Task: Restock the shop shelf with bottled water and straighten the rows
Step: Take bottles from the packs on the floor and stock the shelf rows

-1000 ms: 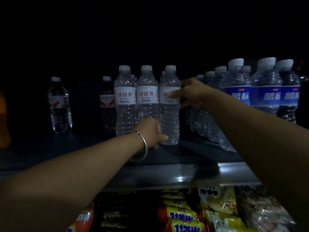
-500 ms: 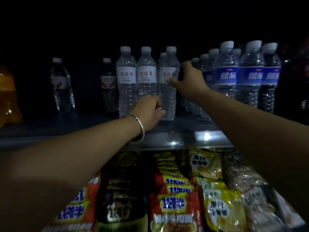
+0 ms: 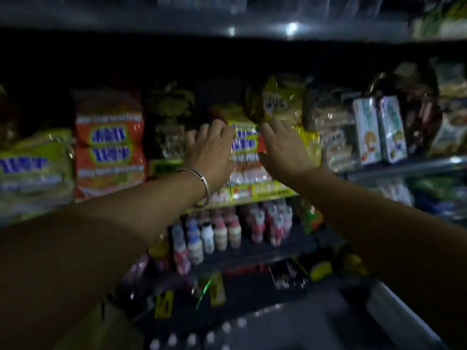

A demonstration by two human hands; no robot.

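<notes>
1. Head view, the task's thing: no water bottle is clearly in sight. Far below the fingers, at the bottom edge, sits a row of pale round caps [image 3: 192,339]. They may be bottled water waiting to go up, but blur and dim light leave that unsure. Above the fingertips runs a metal shelf edge [image 3: 227,31]; what stands on it is out of frame.

2. Head view, handling (a judgement): a full water bottle should be fairly heavy for its size, with a thin wall that gives under a squeeze and a smooth, possibly slick skin. I would wrap the fingers round the middle, on the label band, or take it under the cap's collar. For straightening, a gentle push low on the body should keep it from toppling.

3. Head view, fingers: the left hand [image 3: 209,150], with a bracelet [image 3: 204,183] at the wrist, has its fingers [image 3: 219,127] stretched forward, loosely together, holding nothing. The right hand [image 3: 283,147] likewise has its fingers [image 3: 267,130] extended and empty. The two hands are near each other but apart.

4. Head view, around the fingers: just beyond the fingertips are stacked noodle packets [image 3: 108,145]. Whether the tips touch them cannot be told. Below the wrists stand small drink bottles [image 3: 219,233], and off to the right of the right hand are cartons [image 3: 379,130].
</notes>
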